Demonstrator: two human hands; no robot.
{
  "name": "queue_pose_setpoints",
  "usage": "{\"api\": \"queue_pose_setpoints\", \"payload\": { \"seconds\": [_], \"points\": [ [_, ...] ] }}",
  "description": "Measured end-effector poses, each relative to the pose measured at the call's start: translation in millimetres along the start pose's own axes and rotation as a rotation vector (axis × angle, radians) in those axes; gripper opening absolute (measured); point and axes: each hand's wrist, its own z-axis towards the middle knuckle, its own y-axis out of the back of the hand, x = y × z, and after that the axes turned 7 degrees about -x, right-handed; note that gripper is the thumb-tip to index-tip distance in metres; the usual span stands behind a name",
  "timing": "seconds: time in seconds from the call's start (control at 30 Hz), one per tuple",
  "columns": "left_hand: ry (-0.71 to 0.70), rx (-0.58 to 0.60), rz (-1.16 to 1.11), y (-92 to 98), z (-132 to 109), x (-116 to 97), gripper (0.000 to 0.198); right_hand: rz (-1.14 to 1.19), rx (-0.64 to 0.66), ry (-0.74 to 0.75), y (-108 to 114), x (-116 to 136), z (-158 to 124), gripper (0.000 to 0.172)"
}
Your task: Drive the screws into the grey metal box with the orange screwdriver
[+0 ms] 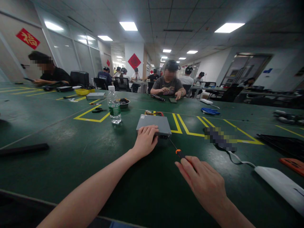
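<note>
A grey metal computer power supply (pixel 161 123) lies on the green table in front of me, its bundle of coloured cables (pixel 154 113) at the far side. My left hand (pixel 145 142) grips its near edge, fingers over the top and thumb at the front face. In my right hand (pixel 205 180) is a screwdriver (pixel 180 153) with a black and orange handle. Its thin shaft points up and left, and the tip meets the near right corner of the power supply. Whether the tip sits in a screw is too small to tell.
A water bottle (pixel 114 106) stands left of the power supply, with a metal bowl (pixel 123 103) behind it. Blue gloves (pixel 210 111), a white power strip (pixel 280 185) with its cable, and an orange phone-like object (pixel 293 165) lie to the right. A person (pixel 169 83) works opposite.
</note>
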Motion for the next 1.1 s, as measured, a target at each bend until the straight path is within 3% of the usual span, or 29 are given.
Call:
{"api": "queue_pose_setpoints", "payload": {
  "seconds": [0.17,0.37,0.57,0.77,0.93,1.1],
  "points": [
    [0.001,0.003,-0.004,1.0,0.1,-0.4,0.020,0.067,-0.002,-0.030,-2.5,7.5,-1.8,0.012],
    [-0.001,0.005,-0.009,1.0,0.0,-0.3,0.020,0.077,0.019,0.088,-4.0,0.3,-9.1,0.022],
    [0.004,0.003,-0.004,-0.1,-0.5,0.1,0.019,0.049,0.003,0.008,-0.5,-4.8,-3.4,0.014],
    [-0.002,0.003,-0.003,1.3,0.5,-0.1,0.020,0.073,0.008,0.050,-0.9,5.1,-1.4,0.021],
    [0.002,0.001,-0.006,0.3,0.1,-0.2,0.021,-0.006,0.004,-0.012,0.4,1.6,-4.0,0.009],
    [-0.002,0.001,0.000,1.2,-0.2,0.2,0.020,0.001,-0.005,-0.053,1.4,0.5,-2.3,0.012]
  ]
}}
